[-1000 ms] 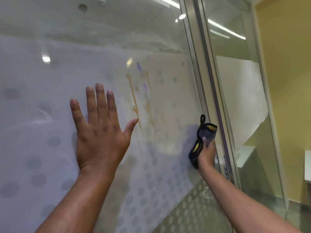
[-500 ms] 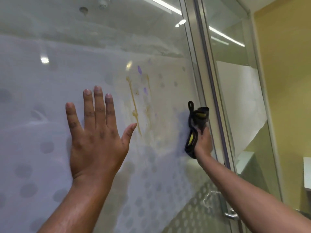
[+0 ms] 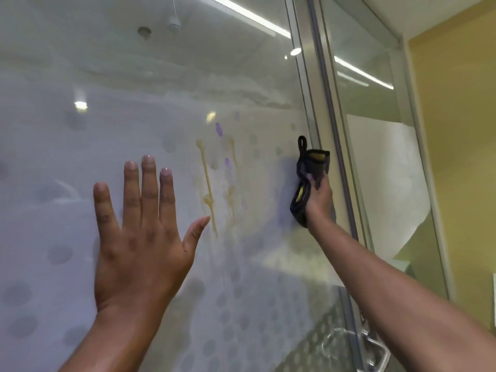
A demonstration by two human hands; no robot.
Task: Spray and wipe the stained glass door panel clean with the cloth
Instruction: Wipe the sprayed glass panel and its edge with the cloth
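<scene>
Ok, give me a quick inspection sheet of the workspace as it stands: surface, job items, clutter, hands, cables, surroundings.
Surface: glass door panel, frosted with grey dots; yellow-brown drip streaks and purple smudges unwiped.
Job's things: dark cloth with yellow patches, against the glass right of the stains; spray bottle not in view.
Clutter: nothing seen.
Hands: left hand flat on the glass, fingers straight; right hand grips the cloth.
Cables: nothing seen.
Surroundings: metal door frame, door handle at lower right, yellow wall, ceiling lights reflected.

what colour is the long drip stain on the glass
Yellowish brown; the long drip stain shows in the head view.
</scene>
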